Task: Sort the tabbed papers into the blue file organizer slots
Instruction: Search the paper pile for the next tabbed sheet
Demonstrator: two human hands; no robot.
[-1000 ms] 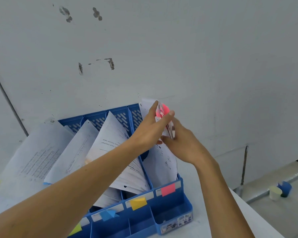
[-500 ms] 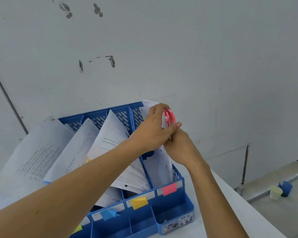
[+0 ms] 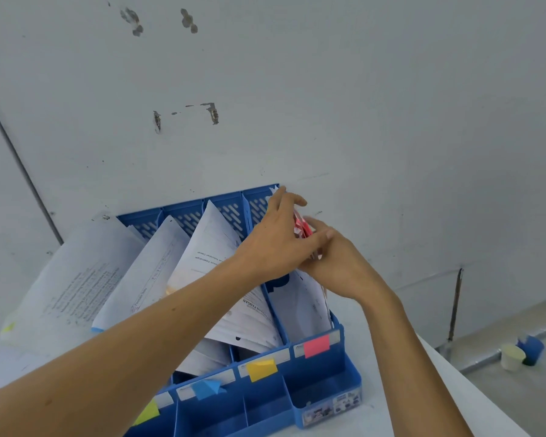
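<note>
A blue file organizer (image 3: 325, 383) stands on a white table against the wall, its slots marked in front with green, blue, yellow (image 3: 261, 369) and pink (image 3: 316, 346) tabs. White papers lean in every slot. In the rightmost, pink-marked slot stands a stack of pink-tabbed papers (image 3: 300, 304). My left hand (image 3: 278, 241) reaches across and holds the top of that stack, thumb over the pink tabs (image 3: 301, 227). My right hand (image 3: 338, 263) grips the same stack from the right side, just below the tabs.
Papers in the left slots (image 3: 76, 279) fan outward over the table. The grey wall rises right behind the organizer. The table's right edge (image 3: 473, 395) drops to a floor with a white cup (image 3: 512, 357) and a blue cup (image 3: 531, 347).
Both hands stayed on the top of the pink-tabbed stack in the rightmost slot. My left hand's fingers have spread and shifted over the tabs; my right hand slid slightly lower and to the right.
</note>
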